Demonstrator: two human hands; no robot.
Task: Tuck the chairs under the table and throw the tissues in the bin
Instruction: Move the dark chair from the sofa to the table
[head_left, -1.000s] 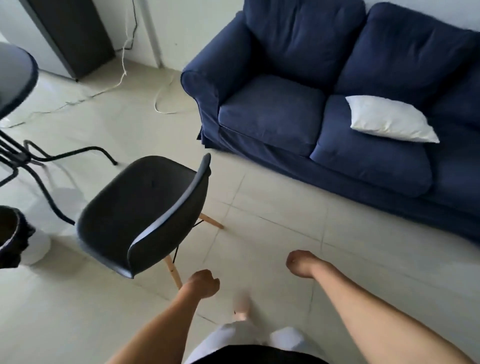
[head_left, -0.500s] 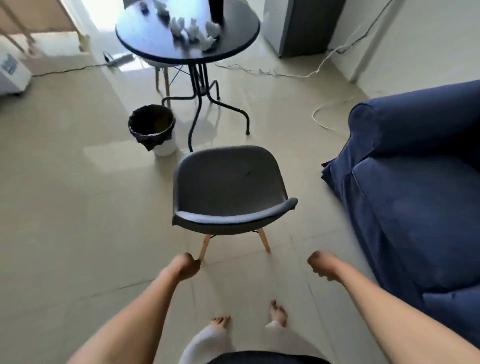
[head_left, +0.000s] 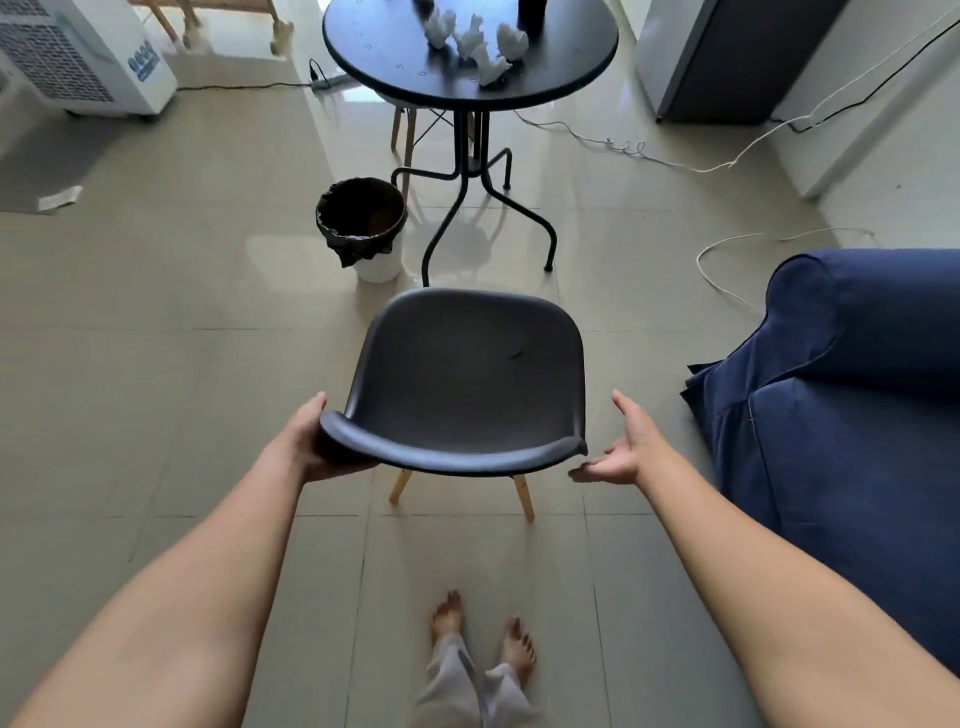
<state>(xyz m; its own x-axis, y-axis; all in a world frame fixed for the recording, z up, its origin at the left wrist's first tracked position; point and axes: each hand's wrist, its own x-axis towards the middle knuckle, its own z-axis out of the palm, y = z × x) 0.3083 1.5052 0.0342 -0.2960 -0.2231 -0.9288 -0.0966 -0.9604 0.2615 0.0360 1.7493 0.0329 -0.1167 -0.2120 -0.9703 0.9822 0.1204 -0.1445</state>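
A dark grey shell chair (head_left: 467, 384) with wooden legs stands in front of me, its backrest toward me and its seat facing the round black table (head_left: 395, 57). My left hand (head_left: 306, 441) grips the left end of the backrest. My right hand (head_left: 621, 447) is open, palm inward, just off the backrest's right end and not touching it. Several crumpled white tissues (head_left: 480, 39) lie on the tabletop. A white bin (head_left: 363, 228) with a black liner stands on the floor left of the table's legs. Wooden legs of a second chair (head_left: 402, 130) show behind the table.
A blue sofa (head_left: 852, 395) fills the right side, close to the chair. White cables (head_left: 727, 249) trail over the floor at back right. A white appliance (head_left: 83, 57) stands at back left, a dark cabinet (head_left: 727, 57) at back right. A paper scrap (head_left: 60, 198) lies on the left floor.
The view has swung from the sofa to the table. I have stepped up to the chair; both fists have opened, and my left hand has taken hold of the backrest.
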